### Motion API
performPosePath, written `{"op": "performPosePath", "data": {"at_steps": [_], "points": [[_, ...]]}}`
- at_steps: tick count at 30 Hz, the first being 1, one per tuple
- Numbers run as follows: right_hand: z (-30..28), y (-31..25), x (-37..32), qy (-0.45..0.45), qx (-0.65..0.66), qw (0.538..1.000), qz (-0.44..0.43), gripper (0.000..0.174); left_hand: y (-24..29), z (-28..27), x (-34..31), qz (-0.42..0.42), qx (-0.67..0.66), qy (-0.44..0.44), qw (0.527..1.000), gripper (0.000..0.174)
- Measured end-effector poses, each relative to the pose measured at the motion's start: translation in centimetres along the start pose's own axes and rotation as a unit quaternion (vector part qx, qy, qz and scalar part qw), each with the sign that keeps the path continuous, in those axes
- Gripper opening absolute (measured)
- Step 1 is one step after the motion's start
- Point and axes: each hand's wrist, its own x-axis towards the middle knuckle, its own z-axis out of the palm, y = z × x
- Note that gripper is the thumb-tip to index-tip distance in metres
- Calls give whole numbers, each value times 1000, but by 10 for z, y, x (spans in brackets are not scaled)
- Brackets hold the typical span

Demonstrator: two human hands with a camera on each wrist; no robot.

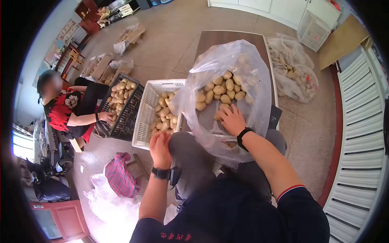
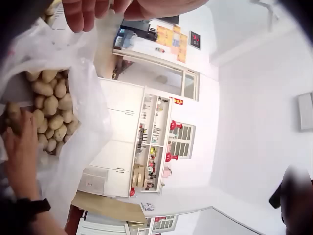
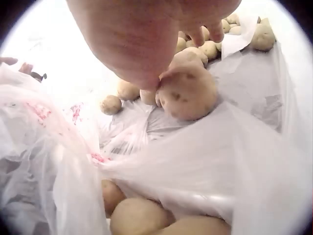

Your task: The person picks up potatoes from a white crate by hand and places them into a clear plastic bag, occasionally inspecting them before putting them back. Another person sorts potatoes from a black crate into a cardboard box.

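My right hand (image 1: 231, 120) reaches into a clear plastic bag (image 1: 253, 69) and grips a potato (image 3: 188, 93) between thumb and fingers, low over the bag's floor. Several loose potatoes (image 1: 227, 87) lie heaped at the far side of the same bag. My left hand (image 1: 161, 149) hangs beside my left knee with its fingers loosely bent and nothing in them. Nearest to it stands a white plastic crate (image 1: 139, 123) partly filled with potatoes (image 1: 165, 112). In the left wrist view, only the fingers (image 2: 88, 14) and palm edge of that hand show at the top.
The bag rests on a dark board (image 1: 206, 38). Left of the white crate, another person (image 1: 69, 107) has a hand at a black crate (image 1: 135, 101) of potatoes. A second bag of potatoes (image 1: 293, 73) lies on the floor at right, near a white radiator (image 1: 358, 121).
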Motion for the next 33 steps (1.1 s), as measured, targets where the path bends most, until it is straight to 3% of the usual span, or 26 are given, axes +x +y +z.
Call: {"op": "performPosePath", "data": {"at_steps": [1,2,3,4,5,6,7,8,15,18,28,33], "points": [[-2,-4,2,-9,18,1000,14,68,-16,-37,1,6,58,-8,998,16],[-4,-8,3,-19,36,999,29,64,-24,-71,-2,-13,272,-36,961,15],[-11,-7,-10,-22,40,998,32,64,-36,-98,-23,-35,476,-63,876,16],[-17,-15,-11,-48,60,994,77,67,-58,-142,-33,9,615,-166,771,16],[-22,-21,-12,-75,77,987,119,70,-77,-180,-52,51,726,-260,634,16],[-26,-23,-13,-77,78,987,116,70,-86,-199,-78,-84,727,-313,606,22],[-30,-23,-15,-98,90,981,144,72,-132,-251,-98,-122,663,-420,607,30],[-31,-23,-14,-118,103,973,172,74,-80,-197,-129,-97,679,-496,533,35],[-13,-24,-2,-134,156,961,186,64,-92,-190,-147,-151,643,-474,582,35],[-11,-26,4,-116,176,958,197,63,-101,-147,-128,-183,624,-460,604,35],[-17,-18,17,-109,209,949,209,69,-106,-126,-106,-278,573,-424,644,35],[-14,-15,15,-110,203,953,199,77,-104,-123,-84,-272,556,-389,682,35]]}}
